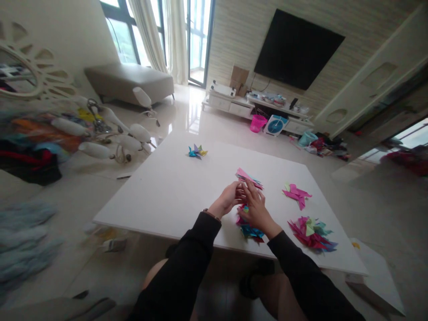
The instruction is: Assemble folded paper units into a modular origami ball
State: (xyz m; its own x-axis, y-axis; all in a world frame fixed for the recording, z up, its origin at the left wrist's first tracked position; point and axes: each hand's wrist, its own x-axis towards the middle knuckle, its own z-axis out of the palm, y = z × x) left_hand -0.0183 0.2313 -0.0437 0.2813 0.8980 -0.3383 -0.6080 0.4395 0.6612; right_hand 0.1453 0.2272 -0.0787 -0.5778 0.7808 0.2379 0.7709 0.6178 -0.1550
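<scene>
Left hand (230, 199) curled, right hand (257, 210) flatter, fingertips close together; cannot tell whether they clamp anything. Just beyond, slim pink paper strips (243, 173); nearer, a spiky, crisp-creased folded-paper pile (252, 232), partly hidden by the right hand, on the smooth white table (150, 196).

White table (143, 200), pink paper strips (243, 173), magenta-and-lime folded paper (297, 193), black sleeves (192, 256), hot-pink basket (257, 124), beige streaked wall (236, 40)

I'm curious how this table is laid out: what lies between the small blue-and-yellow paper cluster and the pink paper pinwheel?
In the head view, a mostly pink paper bundle lies between them on the white table, with the right hand close by.
</scene>
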